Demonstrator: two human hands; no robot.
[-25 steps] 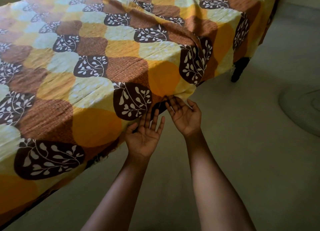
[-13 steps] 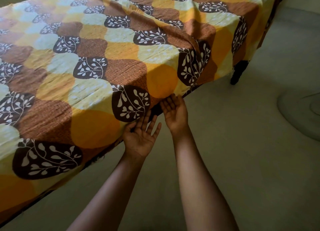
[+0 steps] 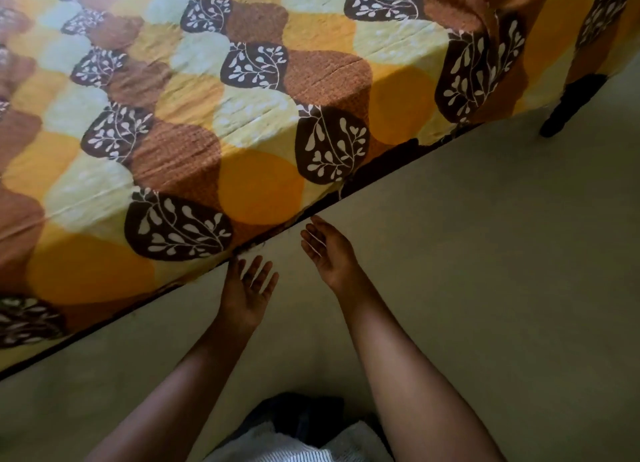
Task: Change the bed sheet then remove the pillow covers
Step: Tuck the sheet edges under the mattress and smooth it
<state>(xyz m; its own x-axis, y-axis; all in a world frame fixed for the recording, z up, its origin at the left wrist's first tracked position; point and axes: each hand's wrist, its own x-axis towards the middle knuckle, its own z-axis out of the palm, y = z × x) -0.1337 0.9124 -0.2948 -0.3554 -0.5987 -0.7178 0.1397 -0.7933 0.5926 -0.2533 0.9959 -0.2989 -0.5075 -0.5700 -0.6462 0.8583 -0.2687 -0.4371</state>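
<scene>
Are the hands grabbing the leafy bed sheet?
No, the left hand and the right hand are both open with straight fingers just below the edge of the bed sheet, gripping nothing.

- The bed sheet (image 3: pixel 242 115) lies on the bed, draping over its near edge.
- The left hand (image 3: pixel 247 290) and right hand (image 3: pixel 329 250) lie side by side just before that edge, above the floor (image 3: pixel 485 271).
- The bed leg (image 3: pixel 568 106) stands far right.

I see dark-framed bed (image 3: pixel 382 165) running diagonally across view. Patterned bed sheet (image 3: pixel 242 115), thin fabric in yellow, orange and brown scallops with white leaf sprigs, lies spread directly on it. Sheet hangs over near side, bunches into fold near far right corner. Dark bed leg (image 3: pixel 568 108) stands on pale grey-green floor (image 3: pixel 485 260).
</scene>
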